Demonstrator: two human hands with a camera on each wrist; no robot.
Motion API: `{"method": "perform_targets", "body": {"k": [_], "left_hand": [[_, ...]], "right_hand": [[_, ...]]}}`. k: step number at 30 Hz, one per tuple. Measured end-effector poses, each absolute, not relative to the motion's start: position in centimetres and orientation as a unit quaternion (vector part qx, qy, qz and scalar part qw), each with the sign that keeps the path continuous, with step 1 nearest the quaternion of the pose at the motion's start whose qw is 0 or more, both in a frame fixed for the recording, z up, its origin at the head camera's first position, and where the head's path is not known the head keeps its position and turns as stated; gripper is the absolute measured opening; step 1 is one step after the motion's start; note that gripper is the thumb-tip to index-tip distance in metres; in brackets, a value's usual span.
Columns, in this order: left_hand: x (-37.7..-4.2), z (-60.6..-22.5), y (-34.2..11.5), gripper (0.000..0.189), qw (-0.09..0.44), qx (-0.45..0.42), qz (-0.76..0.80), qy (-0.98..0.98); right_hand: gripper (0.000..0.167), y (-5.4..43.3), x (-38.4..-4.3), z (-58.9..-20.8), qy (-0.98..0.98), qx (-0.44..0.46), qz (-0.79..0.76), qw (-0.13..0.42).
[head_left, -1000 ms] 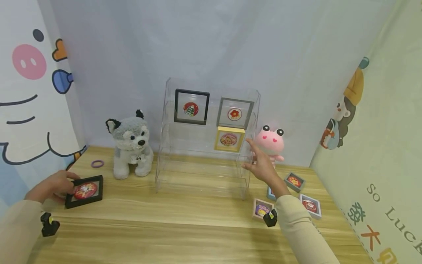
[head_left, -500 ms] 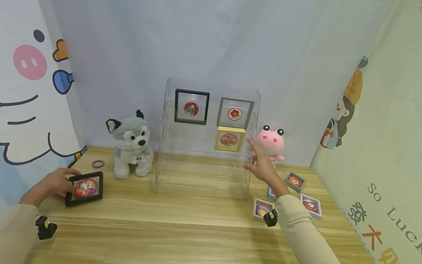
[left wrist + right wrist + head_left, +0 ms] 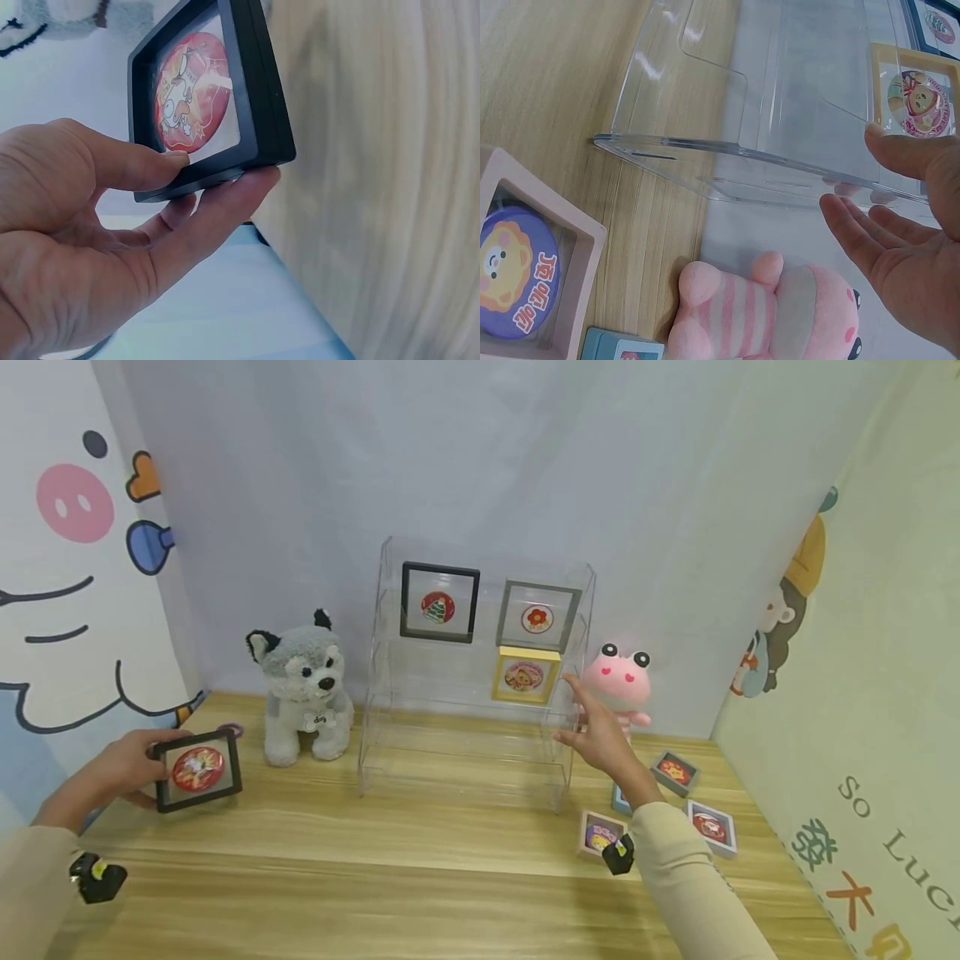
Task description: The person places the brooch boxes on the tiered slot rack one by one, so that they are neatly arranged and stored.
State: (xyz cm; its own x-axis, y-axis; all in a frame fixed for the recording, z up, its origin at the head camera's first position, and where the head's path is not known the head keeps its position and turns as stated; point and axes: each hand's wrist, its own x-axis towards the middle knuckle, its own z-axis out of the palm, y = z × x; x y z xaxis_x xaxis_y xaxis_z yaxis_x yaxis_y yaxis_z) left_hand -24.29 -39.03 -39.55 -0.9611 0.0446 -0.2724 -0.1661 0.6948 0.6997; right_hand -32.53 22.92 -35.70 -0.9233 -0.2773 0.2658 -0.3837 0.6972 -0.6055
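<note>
My left hand [image 3: 123, 772] pinches a black square frame [image 3: 163, 783] with a round red badge [image 3: 198, 768] inside. In the left wrist view the thumb lies on its front edge and the fingers support it from below; it tilts above the wooden table. My right hand [image 3: 603, 739] is at the right side of a clear tiered rack [image 3: 450, 739]. Its thumb is near the edge of a yellow frame [image 3: 497, 675], and its fairly straight fingers lie outside the side panel. Above the yellow frame stand a black frame [image 3: 405, 602] and a grey frame [image 3: 504, 610].
A grey husky plush [image 3: 303, 681] sits left of the rack, a pink plush [image 3: 617, 681] right of it. Several small frames lie at the right, among them a pale pink one [image 3: 574, 247] and a grey one [image 3: 675, 772]. A purple ring [image 3: 235, 728] lies behind the held frame.
My left hand has raised the black frame off the table and tipped it more upright. The right hand stays at the rack's side.
</note>
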Motion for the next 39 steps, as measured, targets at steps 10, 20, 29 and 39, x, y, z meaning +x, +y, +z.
{"method": "perform_targets", "body": {"k": [10,20,29,39], "left_hand": [[-24.1,-36.9,-36.8,0.065,0.1,0.016,0.363,0.926],[-23.9,-33.8,-33.3,0.057,0.064,0.082,0.353,0.93],[-23.6,-31.8,-31.4,0.056,0.041,0.127,0.344,0.93],[-24.3,-29.0,-28.2,0.057,0.014,0.163,0.332,0.929]], "right_hand": [[0.09,23.0,-32.5,-35.5,-0.919,0.182,0.341,0.076],[0.09,23.0,-32.5,-35.4,-0.919,0.184,0.341,0.076],[0.091,22.8,-32.4,-35.6,-0.916,0.187,0.346,0.078],[0.091,22.9,-32.5,-35.6,-0.917,0.185,0.344,0.077]]}}
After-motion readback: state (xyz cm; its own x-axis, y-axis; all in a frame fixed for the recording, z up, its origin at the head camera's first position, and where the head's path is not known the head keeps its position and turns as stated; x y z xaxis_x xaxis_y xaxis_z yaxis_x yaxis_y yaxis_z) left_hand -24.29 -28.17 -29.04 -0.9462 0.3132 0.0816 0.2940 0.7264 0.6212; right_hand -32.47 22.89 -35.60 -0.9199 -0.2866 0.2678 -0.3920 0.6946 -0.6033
